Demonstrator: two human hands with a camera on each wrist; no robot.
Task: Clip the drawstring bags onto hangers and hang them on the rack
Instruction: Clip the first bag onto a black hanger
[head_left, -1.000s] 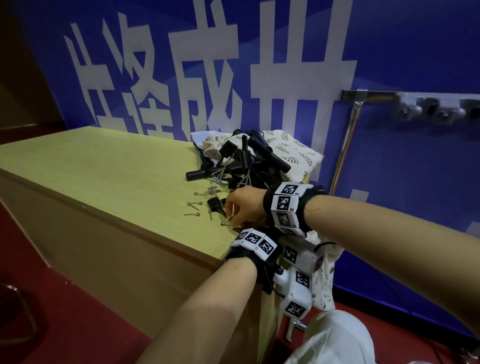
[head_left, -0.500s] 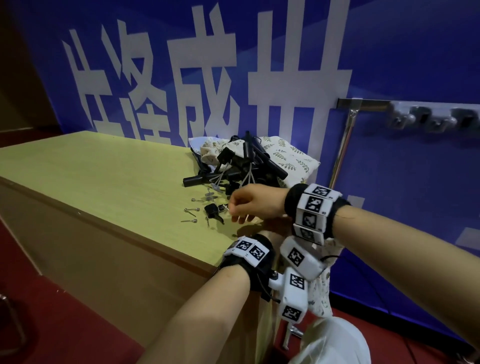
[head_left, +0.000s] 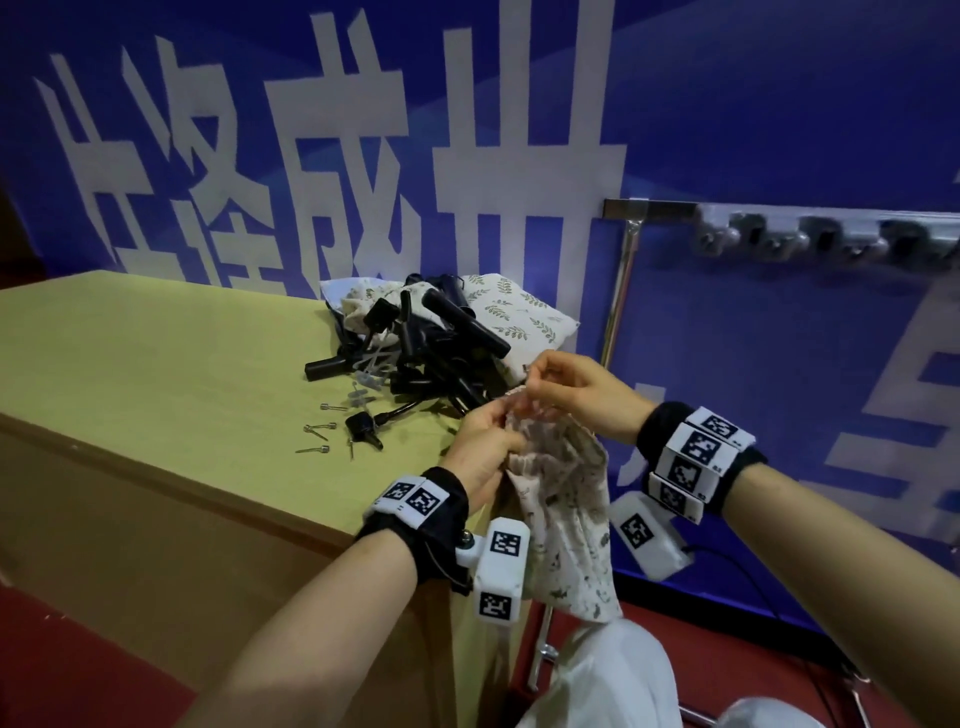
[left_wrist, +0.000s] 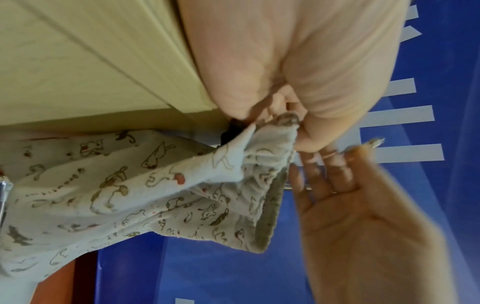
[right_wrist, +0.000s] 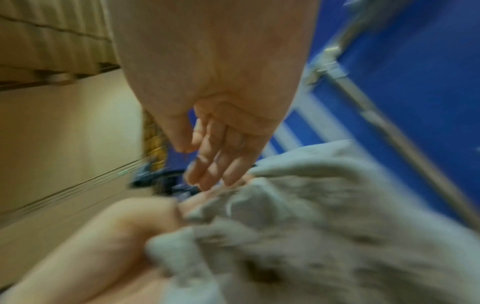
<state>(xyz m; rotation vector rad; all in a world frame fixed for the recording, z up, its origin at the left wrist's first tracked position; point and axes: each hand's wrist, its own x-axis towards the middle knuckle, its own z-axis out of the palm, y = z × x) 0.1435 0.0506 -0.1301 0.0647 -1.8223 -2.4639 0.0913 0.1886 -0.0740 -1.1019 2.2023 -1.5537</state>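
Observation:
A cream animal-print drawstring bag (head_left: 563, 509) hangs off the table's right end. My left hand (head_left: 506, 423) grips its gathered top, which the left wrist view shows bunched in my left hand's fingers (left_wrist: 306, 133). Just above the bag's mouth, my right hand (head_left: 531, 378) pinches a small metal pin (head_left: 526, 369) between thumb and forefinger, with the other fingers spread. The pin's tip (left_wrist: 375, 142) pokes out beside the thumb. A pile of black hangers (head_left: 436, 343) lies on the table behind my hands. The right wrist view is blurred.
A leaf-print bag (head_left: 519, 312) lies under the hanger pile. Several loose metal pins (head_left: 318, 429) and a black clip (head_left: 363, 427) sit on the yellow-green table (head_left: 156, 374). The rack's steel post (head_left: 618, 322) and top bar (head_left: 649, 210) stand to the right, before a blue banner.
My right hand left the tabletop with a pin and moved right to the bag's mouth. My left hand lifted the bag's top from below the table edge to table height.

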